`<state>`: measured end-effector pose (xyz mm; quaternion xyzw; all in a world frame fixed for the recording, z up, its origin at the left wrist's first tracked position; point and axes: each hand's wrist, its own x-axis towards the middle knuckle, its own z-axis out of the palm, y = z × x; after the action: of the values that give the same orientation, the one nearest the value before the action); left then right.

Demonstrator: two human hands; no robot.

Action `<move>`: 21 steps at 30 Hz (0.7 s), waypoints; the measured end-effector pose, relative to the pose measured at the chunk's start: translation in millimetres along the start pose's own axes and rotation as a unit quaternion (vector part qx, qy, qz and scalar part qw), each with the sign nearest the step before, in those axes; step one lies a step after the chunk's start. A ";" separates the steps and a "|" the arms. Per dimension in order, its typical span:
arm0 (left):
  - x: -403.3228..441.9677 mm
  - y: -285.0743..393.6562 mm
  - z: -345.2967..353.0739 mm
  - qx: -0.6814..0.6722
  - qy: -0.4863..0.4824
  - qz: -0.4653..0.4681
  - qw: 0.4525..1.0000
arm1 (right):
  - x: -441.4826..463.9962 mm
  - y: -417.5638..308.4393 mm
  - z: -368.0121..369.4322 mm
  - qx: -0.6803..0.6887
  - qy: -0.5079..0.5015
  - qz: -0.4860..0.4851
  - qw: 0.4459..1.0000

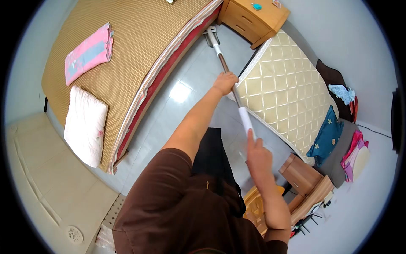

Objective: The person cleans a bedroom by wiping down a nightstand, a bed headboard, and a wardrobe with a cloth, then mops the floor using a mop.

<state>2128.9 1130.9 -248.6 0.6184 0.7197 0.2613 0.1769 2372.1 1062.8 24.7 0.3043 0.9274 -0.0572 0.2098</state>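
A long-handled flat mop [223, 63] slants away across the floor, its head [210, 37] lying on the grey tiles between the bed and the nightstand. My left hand [225, 83] is wrapped round the middle of the metal pole. Lower down, my right hand [259, 159] closes on the white grip end, its index finger stretched along the handle; this hand is slightly blurred. Part of the grip is hidden behind the right hand.
A bed with a woven mat [139, 46] stands left, carrying a pink folded cloth [88, 53] and a white pillow [86, 125]. A wooden nightstand [249, 21] is at the back. Right lies a quilted mattress [287, 84]; a yellow chair [255, 207] stands near my right arm.
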 end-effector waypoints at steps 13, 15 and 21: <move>-124.3 165.0 20.3 -0.102 0.149 0.011 0.984 | -148.8 122.6 -77.4 -0.151 -0.049 -0.198 0.967; -160.3 191.3 28.2 -0.117 0.193 -0.014 0.974 | -171.4 123.5 -83.4 -0.183 -0.053 -0.246 0.950; -280.9 291.6 59.4 -0.096 0.199 -0.090 0.971 | -260.7 144.0 -74.5 -0.186 -0.082 -0.338 0.919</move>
<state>2444.4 893.0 -141.9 0.4666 0.7648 0.4301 0.1110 2619.9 1055.7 205.7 -0.0770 0.9486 0.0240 0.3060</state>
